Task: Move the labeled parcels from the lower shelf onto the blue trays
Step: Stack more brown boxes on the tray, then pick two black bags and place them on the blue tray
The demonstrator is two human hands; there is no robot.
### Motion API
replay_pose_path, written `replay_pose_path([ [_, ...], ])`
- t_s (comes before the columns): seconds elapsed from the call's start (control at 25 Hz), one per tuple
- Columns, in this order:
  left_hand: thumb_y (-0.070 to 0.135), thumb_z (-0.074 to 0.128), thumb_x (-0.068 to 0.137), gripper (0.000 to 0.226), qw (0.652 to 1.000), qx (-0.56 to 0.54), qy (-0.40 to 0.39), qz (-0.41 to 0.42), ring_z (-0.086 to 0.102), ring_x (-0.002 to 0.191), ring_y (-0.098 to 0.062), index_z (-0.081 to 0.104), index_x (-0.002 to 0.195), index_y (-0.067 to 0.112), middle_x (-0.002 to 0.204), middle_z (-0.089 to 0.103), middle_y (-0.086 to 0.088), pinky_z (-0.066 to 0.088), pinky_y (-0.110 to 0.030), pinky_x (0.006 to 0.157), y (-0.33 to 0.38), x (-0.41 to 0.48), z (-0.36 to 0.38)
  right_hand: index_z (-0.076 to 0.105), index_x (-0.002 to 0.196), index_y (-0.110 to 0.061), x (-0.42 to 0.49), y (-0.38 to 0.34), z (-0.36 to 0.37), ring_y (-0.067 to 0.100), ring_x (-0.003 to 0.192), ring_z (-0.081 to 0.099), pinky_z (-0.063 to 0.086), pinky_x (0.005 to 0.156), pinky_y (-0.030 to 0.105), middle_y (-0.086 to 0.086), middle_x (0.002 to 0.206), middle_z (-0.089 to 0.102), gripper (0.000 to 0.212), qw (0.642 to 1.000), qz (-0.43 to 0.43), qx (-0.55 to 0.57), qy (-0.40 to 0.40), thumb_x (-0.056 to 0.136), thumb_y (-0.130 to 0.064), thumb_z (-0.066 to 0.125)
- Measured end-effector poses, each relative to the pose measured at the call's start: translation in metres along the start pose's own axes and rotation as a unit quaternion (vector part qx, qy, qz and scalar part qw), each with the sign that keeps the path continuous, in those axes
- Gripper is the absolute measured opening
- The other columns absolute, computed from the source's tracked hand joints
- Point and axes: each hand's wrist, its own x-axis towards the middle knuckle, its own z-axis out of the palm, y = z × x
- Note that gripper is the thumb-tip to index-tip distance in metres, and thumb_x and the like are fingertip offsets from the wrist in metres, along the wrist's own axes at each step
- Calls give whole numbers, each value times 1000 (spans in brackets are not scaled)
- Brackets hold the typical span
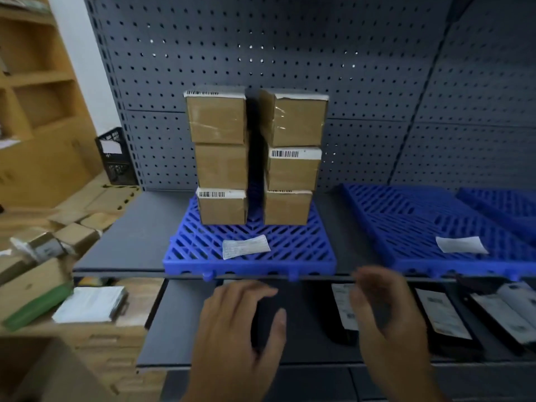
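Note:
Several flat black parcels with white labels lie on the lower shelf (pixel 179 329), among them one (pixel 343 310) in the middle and one (pixel 443 313) further right. My left hand (pixel 240 323) grips a dark parcel (pixel 265 326) at the shelf's centre, fingers over its top and thumb on its side. My right hand (pixel 383 309) is blurred and hovers with loose fingers just right of the middle labeled parcel. On the upper shelf, the left blue tray (pixel 249 266) carries two stacks of three brown boxes (pixel 222 166). The right blue tray (pixel 406 216) holds only a paper slip (pixel 461 245).
A paper slip (pixel 246 246) lies on the left tray's front part. A grey pegboard wall (pixel 290 53) backs the shelves. To the left are cardboard boxes (pixel 75 236), a white-topped packet (pixel 90 304), a black crate (pixel 114 155) and wooden shelving (pixel 37 97).

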Motion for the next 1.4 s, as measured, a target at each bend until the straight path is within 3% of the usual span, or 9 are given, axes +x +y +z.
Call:
replay_pose_path([
  [0.08,46,58,93,26,999,37,-6,-8,61,106,-13,68,110,29,112,62,14,48,-35,88,1,-18,17,65,101,-38,-16,22,-10,4,98,60,46,83,28,-15,106,66,21,999,3,-32,-29,86,-51,58],
  [0.28,47,58,95,31,989,91,-74,-94,60,107,-18,67,116,27,113,63,7,50,-39,88,6,-58,52,65,98,-38,-31,76,-52,-3,94,62,45,77,17,-18,100,69,15,993,57,-48,-89,92,-25,70],
  [0.44,44,64,93,34,978,128,-92,-140,62,105,-22,68,117,21,111,65,2,51,-39,88,-6,-86,75,64,101,-38,-33,118,-68,-6,94,62,47,77,23,-27,99,67,14,980,119,-63,-145,94,-28,69],
  [0.68,52,60,94,44,933,201,-186,-233,59,115,-29,68,123,20,122,66,-5,47,-41,96,-79,-95,102,66,103,-24,-22,178,-49,18,94,67,45,72,30,-3,101,71,9,947,237,-141,-163,97,-30,68],
  [0.88,39,75,87,60,897,131,-76,-415,53,120,-51,61,135,6,130,59,-29,43,-57,99,-167,-54,156,64,124,-5,35,261,-11,39,111,64,53,84,46,20,121,66,46,940,262,-211,-63,92,-36,74],
  [1.0,54,76,81,90,881,136,-75,-446,39,137,-47,42,152,11,148,46,-25,33,-60,112,-207,-56,191,41,150,-1,69,312,2,44,135,48,45,106,59,24,149,49,101,911,321,-258,2,77,-58,81],
  [1.12,71,73,72,112,859,121,-93,-489,34,142,-45,31,155,10,154,40,-24,29,-58,117,-234,-62,215,34,154,-6,81,353,12,42,141,42,40,111,59,22,154,44,122,893,352,-281,-10,64,-75,79],
  [1.24,75,73,68,111,848,118,-97,-507,39,138,-45,39,151,9,148,47,-25,32,-57,115,-251,-63,223,48,144,-5,73,370,24,41,136,45,40,111,55,21,146,50,118,873,367,-320,-36,61,-84,72],
  [1.4,60,79,74,82,873,106,-66,-472,55,120,-46,57,129,4,125,64,-25,46,-57,103,-245,-69,234,64,119,-2,57,371,38,42,112,61,51,94,57,21,117,65,87,910,268,-315,36,67,-70,81],
])
